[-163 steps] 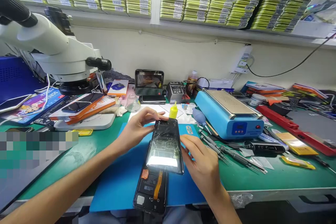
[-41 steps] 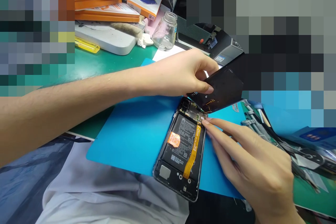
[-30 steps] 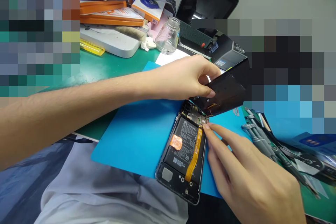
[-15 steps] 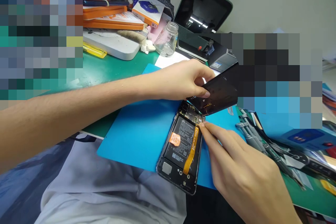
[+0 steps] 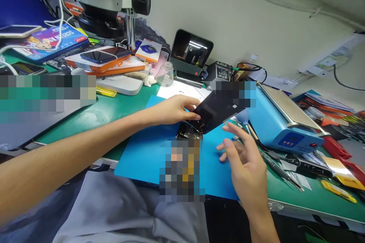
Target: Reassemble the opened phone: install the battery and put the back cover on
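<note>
My left hand pinches the left edge of a phone screen, a thin black panel with a small white mark, holding it tilted. Under its lower edge lies an opened phone, with its circuit board showing at the top. Blurred blocks cover the phone's lower part, though a dark battery and an orange ribbon cable show faintly. Whether the screen is joined to the phone I cannot tell. My right hand hovers right of the phone, apart from it, fingers spread and curved near the screen's lower right corner.
A blue mat lies under the phone on the green table. Behind stand a glass jar, a smart display and a microscope. To the right are a blue machine and several tweezers.
My right hand has let go of the phone's upper right edge and moved up and right, its fingers opening. My left hand still holds the screen. The camera view has tilted upward.
</note>
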`<act>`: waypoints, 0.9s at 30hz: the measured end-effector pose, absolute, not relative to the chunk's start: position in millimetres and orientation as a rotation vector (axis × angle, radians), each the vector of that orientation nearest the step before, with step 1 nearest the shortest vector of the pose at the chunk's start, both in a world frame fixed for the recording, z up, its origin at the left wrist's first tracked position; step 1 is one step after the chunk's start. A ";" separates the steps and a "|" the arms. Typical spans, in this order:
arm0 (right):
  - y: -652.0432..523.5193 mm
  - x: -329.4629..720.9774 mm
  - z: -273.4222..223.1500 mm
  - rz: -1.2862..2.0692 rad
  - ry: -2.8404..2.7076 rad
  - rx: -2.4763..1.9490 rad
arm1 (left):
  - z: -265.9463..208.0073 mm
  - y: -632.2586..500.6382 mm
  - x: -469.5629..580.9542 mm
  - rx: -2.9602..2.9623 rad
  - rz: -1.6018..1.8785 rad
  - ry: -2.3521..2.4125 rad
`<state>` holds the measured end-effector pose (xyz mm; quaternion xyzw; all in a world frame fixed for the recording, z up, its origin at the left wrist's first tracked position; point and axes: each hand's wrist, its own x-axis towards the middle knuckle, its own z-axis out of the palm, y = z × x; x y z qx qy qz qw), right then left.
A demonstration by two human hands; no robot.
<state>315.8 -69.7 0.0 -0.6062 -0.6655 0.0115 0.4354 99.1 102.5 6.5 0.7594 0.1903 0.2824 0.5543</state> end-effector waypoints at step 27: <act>-64.2 289.7 -1.8 -0.305 -1.641 -1.107 | 24.0 117.0 74.9 1.772 0.300 0.284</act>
